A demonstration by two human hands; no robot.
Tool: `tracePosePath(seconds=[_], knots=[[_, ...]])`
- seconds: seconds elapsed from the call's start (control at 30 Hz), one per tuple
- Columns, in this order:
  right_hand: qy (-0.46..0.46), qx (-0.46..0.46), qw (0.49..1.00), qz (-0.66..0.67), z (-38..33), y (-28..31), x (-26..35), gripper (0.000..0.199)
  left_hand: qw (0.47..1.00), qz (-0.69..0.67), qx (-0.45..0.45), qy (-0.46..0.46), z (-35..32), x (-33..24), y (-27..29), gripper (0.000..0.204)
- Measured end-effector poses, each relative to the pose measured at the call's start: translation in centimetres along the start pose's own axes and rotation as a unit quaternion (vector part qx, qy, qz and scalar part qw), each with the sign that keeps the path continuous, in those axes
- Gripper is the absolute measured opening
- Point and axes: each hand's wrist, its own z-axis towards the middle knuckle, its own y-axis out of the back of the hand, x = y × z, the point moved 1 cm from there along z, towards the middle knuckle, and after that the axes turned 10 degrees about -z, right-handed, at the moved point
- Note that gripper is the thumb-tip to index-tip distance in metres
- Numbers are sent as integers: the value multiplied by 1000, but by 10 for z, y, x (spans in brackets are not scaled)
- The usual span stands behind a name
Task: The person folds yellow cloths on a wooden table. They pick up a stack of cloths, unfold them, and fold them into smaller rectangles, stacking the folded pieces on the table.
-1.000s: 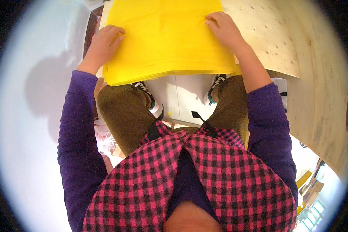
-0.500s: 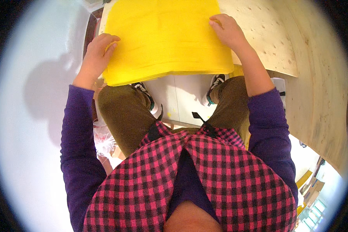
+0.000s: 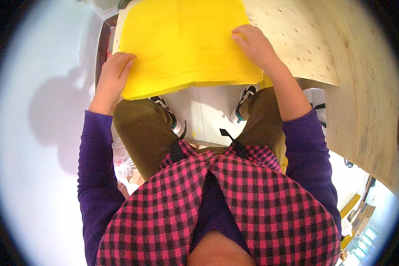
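While a stack of yellow sheets (image 3: 188, 53) is lying on the table (image 3: 292, 40), the left hand (image 3: 114, 77) is flanking its left edge and the right hand (image 3: 258, 46) its right, seemingly for steadying both sides, fingers (image 3: 240, 31) curling narrowly, any grip impossible to tell.

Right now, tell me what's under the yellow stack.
The yellow stack appears to rest on a pale wooden board, which shows to its right. Below its near edge, two shoes and pale floor are visible. The surface directly underneath is covered and cannot be seen.
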Motion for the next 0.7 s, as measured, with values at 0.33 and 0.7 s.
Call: tracePosePath(seconds=[0.33, 0.7], knots=[[-17, -35, 998, 53, -9, -2, 10, 30, 999, -23, -16, 15, 8, 14, 4, 19], [-35, 39, 997, 57, 0, 0, 13, 33, 998, -25, 15, 58, 19, 24, -2, 19]])
